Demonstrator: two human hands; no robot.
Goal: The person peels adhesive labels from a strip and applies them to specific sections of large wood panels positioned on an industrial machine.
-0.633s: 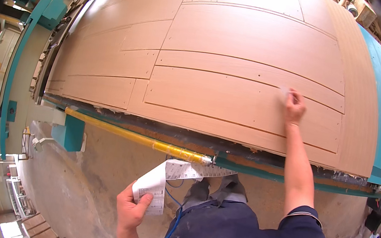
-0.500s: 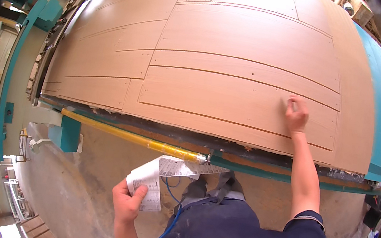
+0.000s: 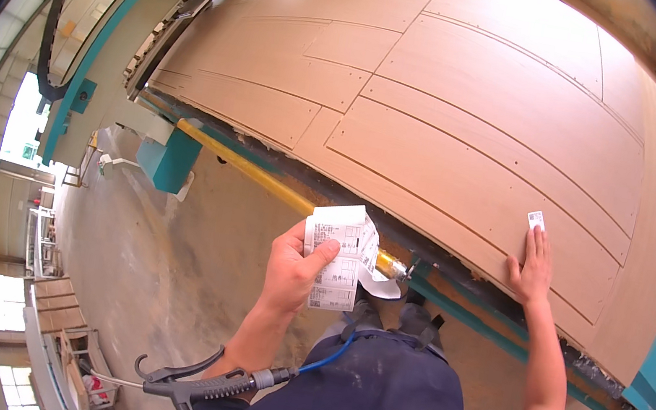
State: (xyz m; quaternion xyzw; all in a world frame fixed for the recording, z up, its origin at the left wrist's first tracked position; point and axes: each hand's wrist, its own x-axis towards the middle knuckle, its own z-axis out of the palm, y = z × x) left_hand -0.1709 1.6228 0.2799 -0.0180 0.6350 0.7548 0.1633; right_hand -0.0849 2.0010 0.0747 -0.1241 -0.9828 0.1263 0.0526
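My left hand (image 3: 297,272) grips a folded strip of white printed labels (image 3: 333,278), thumb across its front. The strip's loose end curls away to the right. Flat on the brown board (image 3: 468,175), my right hand (image 3: 532,274) lies with fingers stretched out, their tips at the lower edge of a small white label (image 3: 535,220). That label sits on the board's surface, in one of the long panels outlined by cut grooves.
A yellow roller bar (image 3: 248,168) runs along the machine bed's near edge. Teal machine framework (image 3: 121,30) rises at the left. By my left forearm hangs a dark air blow gun (image 3: 203,387) on a blue hose (image 3: 329,358).
A white label now shows on the board under my right fingertips, and that hand has gone from closed to flat. My left hand has risen with the label strip. The view has turned.
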